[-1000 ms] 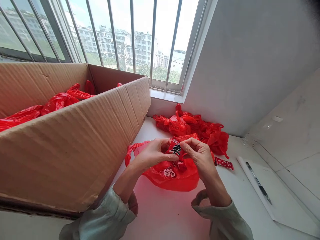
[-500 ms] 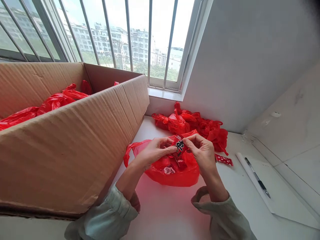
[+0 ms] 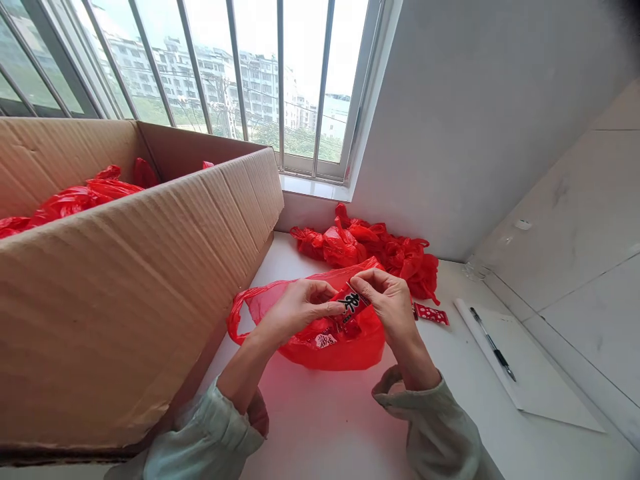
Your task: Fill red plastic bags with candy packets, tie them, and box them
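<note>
Between my two hands is a small red packet [image 3: 352,302] with large black characters, tilted to the right. My left hand [image 3: 305,308] pinches its left edge between thumb and fingers. At the upper right corner my right hand [image 3: 386,300] grips it with the fingertips. Just below, a red plastic bag [image 3: 335,357] lies on the white surface with its mouth open, its handle loop [image 3: 239,320] spread to the left. Inside it are more small red packets, one with a white label [image 3: 325,341]. My fingers partly cover the bag's contents.
A large cardboard box [image 3: 150,293] holding tied red bags [image 3: 83,199] stands at my left. More red bags [image 3: 365,241] are heaped against the wall. A dotted red packet [image 3: 431,314], a pen [image 3: 494,345] and white paper [image 3: 540,373] lie to the right.
The packet has tilted further to the right between my fingers, and both hands still hold it. The whole view has shifted, so the surroundings appear further left.
</note>
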The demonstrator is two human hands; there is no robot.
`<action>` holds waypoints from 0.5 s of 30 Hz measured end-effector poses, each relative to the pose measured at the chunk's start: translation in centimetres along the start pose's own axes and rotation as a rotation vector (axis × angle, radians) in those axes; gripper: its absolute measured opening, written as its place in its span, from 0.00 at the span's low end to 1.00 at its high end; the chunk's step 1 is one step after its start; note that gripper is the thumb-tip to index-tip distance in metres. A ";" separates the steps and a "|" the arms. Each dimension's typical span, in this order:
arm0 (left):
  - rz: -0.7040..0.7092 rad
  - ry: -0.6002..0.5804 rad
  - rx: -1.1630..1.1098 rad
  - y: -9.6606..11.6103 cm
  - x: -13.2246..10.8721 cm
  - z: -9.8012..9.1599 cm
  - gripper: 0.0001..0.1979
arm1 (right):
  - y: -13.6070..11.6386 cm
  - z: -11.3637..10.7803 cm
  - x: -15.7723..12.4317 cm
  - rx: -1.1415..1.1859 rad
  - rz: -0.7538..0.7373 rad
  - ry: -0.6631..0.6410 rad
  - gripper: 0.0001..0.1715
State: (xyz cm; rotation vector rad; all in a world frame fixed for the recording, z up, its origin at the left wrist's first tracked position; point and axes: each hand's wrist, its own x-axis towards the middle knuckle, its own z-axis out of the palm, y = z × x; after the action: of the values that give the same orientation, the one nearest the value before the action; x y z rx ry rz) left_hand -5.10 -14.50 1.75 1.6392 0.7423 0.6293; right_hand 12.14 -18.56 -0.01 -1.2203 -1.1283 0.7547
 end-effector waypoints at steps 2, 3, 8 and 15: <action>0.000 -0.007 -0.030 -0.1 0.0 0.1 0.13 | 0.1 0.0 -0.1 0.005 0.004 0.012 0.13; -0.004 -0.010 -0.044 -0.1 0.0 0.1 0.12 | 0.1 0.0 -0.1 0.012 0.006 0.016 0.14; -0.020 0.005 -0.040 -0.1 -0.3 0.0 0.12 | 0.5 0.3 -0.3 0.033 0.017 0.036 0.15; -0.008 -0.070 -0.040 -0.2 -0.3 -0.2 0.13 | 0.1 0.3 -0.4 0.042 -0.008 0.047 0.15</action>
State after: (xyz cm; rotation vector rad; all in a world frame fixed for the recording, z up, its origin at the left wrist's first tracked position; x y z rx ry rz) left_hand -5.48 -14.62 1.63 1.6127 0.6805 0.5748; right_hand 11.79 -18.83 -0.20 -1.1920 -1.0731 0.7368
